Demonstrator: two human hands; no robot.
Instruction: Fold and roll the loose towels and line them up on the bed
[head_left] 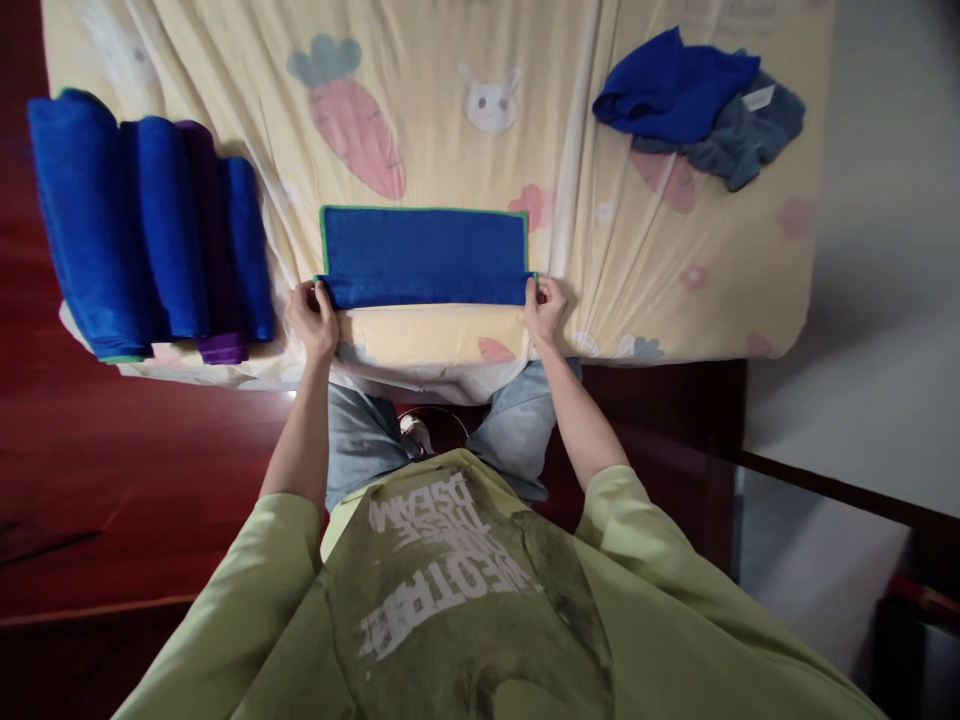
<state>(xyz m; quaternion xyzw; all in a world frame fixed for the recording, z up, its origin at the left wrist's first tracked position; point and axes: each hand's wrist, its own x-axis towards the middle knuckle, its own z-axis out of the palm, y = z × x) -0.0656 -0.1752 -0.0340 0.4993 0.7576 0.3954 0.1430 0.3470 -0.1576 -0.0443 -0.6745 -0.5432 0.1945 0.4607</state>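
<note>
Left hand [313,318]: thumb and fingers pinching the near-left corner of a blue, green-edged rectangular cloth [424,242]
Right hand [545,308]: likewise pinching its near-right corner
Cloth: flat, near strip folded over
Place: by the near edge of the cream, carrot-printed fabric bedsheet [450,160]

A loose, pale lime-green, short-sleeved fabric T-shirt [675,620] fills the near middle. Its left sleeve [255,550] and right sleeve [619,510] are plain, wide and softly creased. Across the front runs a large dark-olive printed panel [555,640] with uneven, mottled edges, carrying rows of whitish block lettering [450,600] bent by folds and partly unreadable. Forearms [296,425] and fingers [324,298] are bare. Farther off show faded, light blue-grey, denim-like trousers [517,430]. Between the legs, a small whitish piece of footwear [415,432] is too small to make out.
</note>
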